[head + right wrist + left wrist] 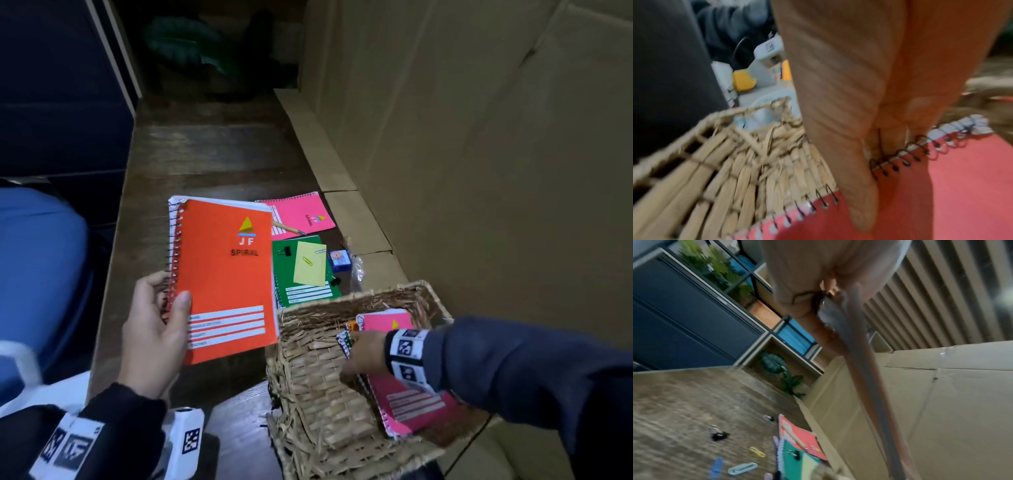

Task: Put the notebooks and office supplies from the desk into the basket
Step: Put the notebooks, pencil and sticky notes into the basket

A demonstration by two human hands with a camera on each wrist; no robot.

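Note:
My left hand point(154, 329) grips an orange spiral notebook point(222, 274) by its lower spine, above the desk left of the wicker basket point(308, 377). In the left wrist view the notebook point(869, 369) shows edge-on under the palm point(818, 288). My right hand point(366, 353) is inside the basket and pinches a pink notebook point(411, 404) at its spiral edge. The right wrist view shows the thumb point(859, 178) on the pink cover point(941, 194) and the fingers under the coil. More small notebooks lie beneath it.
Behind the basket lie a green notebook point(305, 287) with a yellow note point(310, 263) and binder clips, a pink notebook point(301, 214) with a pencil point(287, 228), and a blue box point(337, 260). Coloured paper clips point(742, 468) lie on the desk. Cardboard point(479, 171) walls the right.

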